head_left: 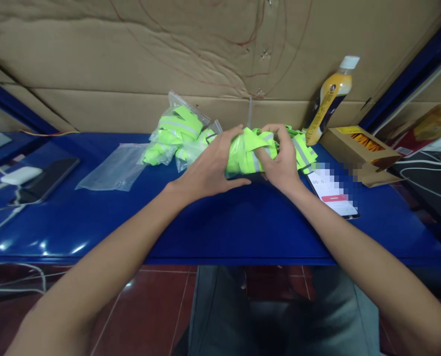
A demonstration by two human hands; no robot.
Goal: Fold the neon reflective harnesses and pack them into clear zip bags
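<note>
Brown cardboard panels (105,59) back the blue desk (220,225), and red floor tiles (149,306) show below its front edge, beside my grey trousers (220,316). Reference point for all positions: the drink bottle (329,101), which has a white cap and leans against the rear panel. Item in hand: a neon-yellow bundle (248,153) with grey stripes, located on the desk to the left of the bottle. My right hand (285,163) holds it, fingers curled over the top and thumb laid across the front face. My left hand (209,165) stands wide at the bundle's left end, fingers behind and thumb stretched low in front; whether it presses on the fabric I cannot tell. Clear film shows on the bundle near these left fingers. Neon bands (302,151) spread to the right of my right hand, just in front of the bottle. Farther left of the bottle, beyond my left hand, sit a bagged neon bundle (179,128) and a second bagged piece (205,141), partly hidden by my hand. Farther left again lies a flat clear bag (112,168). A lit phone (326,185), partly pixelated, lies nearer me than the bottle. An open carton (348,148) of orange packets stands immediately to the bottle's right.
</note>
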